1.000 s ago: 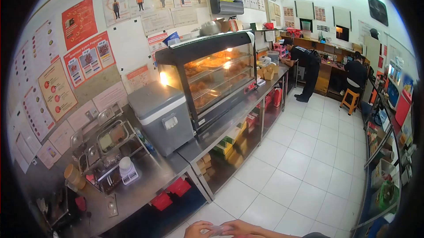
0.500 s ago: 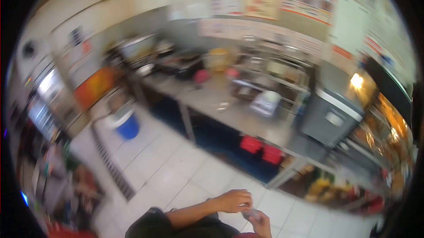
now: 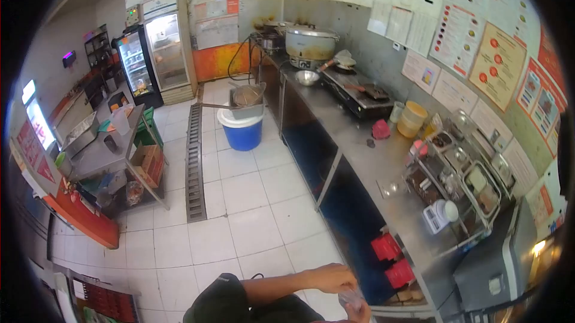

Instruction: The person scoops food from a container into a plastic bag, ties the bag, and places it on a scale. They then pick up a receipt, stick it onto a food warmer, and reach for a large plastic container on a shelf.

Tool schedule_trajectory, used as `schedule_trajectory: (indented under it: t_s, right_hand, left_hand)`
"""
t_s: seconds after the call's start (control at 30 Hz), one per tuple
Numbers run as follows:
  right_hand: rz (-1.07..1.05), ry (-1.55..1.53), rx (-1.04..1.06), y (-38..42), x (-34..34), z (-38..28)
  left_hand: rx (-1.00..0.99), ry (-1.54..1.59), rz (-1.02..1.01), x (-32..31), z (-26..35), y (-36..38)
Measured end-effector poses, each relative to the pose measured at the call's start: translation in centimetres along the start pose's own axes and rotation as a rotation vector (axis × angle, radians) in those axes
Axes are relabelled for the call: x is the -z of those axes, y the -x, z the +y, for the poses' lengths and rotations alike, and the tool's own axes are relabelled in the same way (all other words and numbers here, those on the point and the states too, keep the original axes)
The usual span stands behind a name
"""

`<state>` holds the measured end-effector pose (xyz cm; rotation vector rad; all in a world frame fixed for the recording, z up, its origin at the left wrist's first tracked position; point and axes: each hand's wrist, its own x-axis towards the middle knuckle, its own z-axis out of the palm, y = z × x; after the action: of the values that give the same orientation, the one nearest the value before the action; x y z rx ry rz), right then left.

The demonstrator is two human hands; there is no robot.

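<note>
My two hands meet at the bottom edge of the head view, over the white tiled floor beside the steel counter [image 3: 383, 173]. My left hand [image 3: 332, 277] reaches in from a bare forearm and dark sleeve, fingers curled down onto a small clear plastic piece [image 3: 349, 297]. My right hand [image 3: 362, 313] is mostly cut off by the frame edge and holds the same piece from below. What the piece is cannot be made out.
On the counter are a white scale [image 3: 440, 215], a condiment rack [image 3: 473, 185], a yellow tub [image 3: 413, 118], and a stove with a large pot [image 3: 311, 41]. Red boxes [image 3: 389, 246] sit beneath. A blue bucket [image 3: 242, 134], floor drain [image 3: 194, 161], fridges [image 3: 168, 47] and cluttered side table [image 3: 102, 149] lie left.
The view has swung left, from the lit food warmer and the people at the far end to the cooking counter and fridges. My hands stayed together at the bottom on the small piece.
</note>
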<state>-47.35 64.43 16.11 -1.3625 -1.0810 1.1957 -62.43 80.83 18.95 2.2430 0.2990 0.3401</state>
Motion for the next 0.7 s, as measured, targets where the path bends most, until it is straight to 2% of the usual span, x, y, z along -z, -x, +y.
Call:
schedule_trajectory:
  t_s: [0.03, 0.07, 0.17, 0.2, 0.27, 0.3, 0.37, 0.4, 0.47, 0.5, 0.53, 0.57, 0.6, 0.63, 0.67, 0.7]
  right_hand:
    - [-0.017, -0.023, -0.012, -1.4, -0.1, -0.1]
    - [-0.07, -0.014, -0.028, -3.0, 1.0, 3.4]
    - [-0.159, -0.381, -0.185, -8.9, 5.6, 17.0]
    - [-0.146, -0.385, -0.2, -9.6, 4.7, 15.5]
    - [0.119, 0.049, 0.103, -12.5, 0.6, 7.7]
    - [0.13, 0.039, 0.088, -13.5, 0.6, 7.5]
    - [0.202, 0.005, 0.043, -15.3, 1.2, 8.1]
    - [0.288, -0.031, 0.054, -16.3, 1.4, 8.1]
    - [0.453, -0.092, 0.115, -18.0, 3.2, 9.3]
    - [0.531, -0.137, 0.102, -18.6, 4.7, 9.2]
    - [0.611, -0.071, 0.126, -19.2, 6.8, 9.7]
    - [0.732, -0.154, 0.061, -19.9, 9.3, 10.8]
    - [0.92, 0.211, -0.06, -20.0, 12.5, 12.6]
    - [0.96, -0.366, 0.012, -21.1, 14.8, 13.3]
    - [0.995, -0.421, -0.059, -21.1, 16.6, 11.4]
    - [0.998, -0.252, 0.016, -20.7, 20.8, 17.3]
  left_hand:
    - [0.012, 0.012, 0.01, 1.4, 0.0, -0.2]
    - [0.023, 0.025, 0.013, 2.7, -0.3, -0.5]
    - [0.065, 0.082, 0.063, 6.2, -2.3, -1.2]
    - [0.067, 0.098, 0.051, 7.2, -2.9, -1.5]
    - [0.093, 0.1, 0.181, 9.1, -4.4, -2.1]
    - [0.1, 0.108, 0.163, 10.0, -5.1, -2.6]
    - [-0.049, 0.24, 0.428, 11.3, -6.4, -3.4]
    - [-0.039, 0.245, 0.412, 12.0, -7.1, -3.7]
    - [-0.001, 0.286, 0.537, 13.1, -8.8, -4.3]
    - [0.007, 0.287, 0.533, 13.2, -9.7, -4.4]
    - [0.119, 0.316, 0.516, 13.2, -10.8, -4.3]
    - [0.232, 0.341, 0.505, 13.1, -11.8, -4.5]
    - [0.241, 0.327, 0.516, 13.0, -12.7, -4.7]
    - [0.293, 0.377, 0.514, 12.6, -13.6, -4.9]
    - [0.347, 0.432, 0.517, 11.9, -14.4, -5.1]
    - [0.367, 0.422, 0.541, 10.8, -15.8, -5.4]
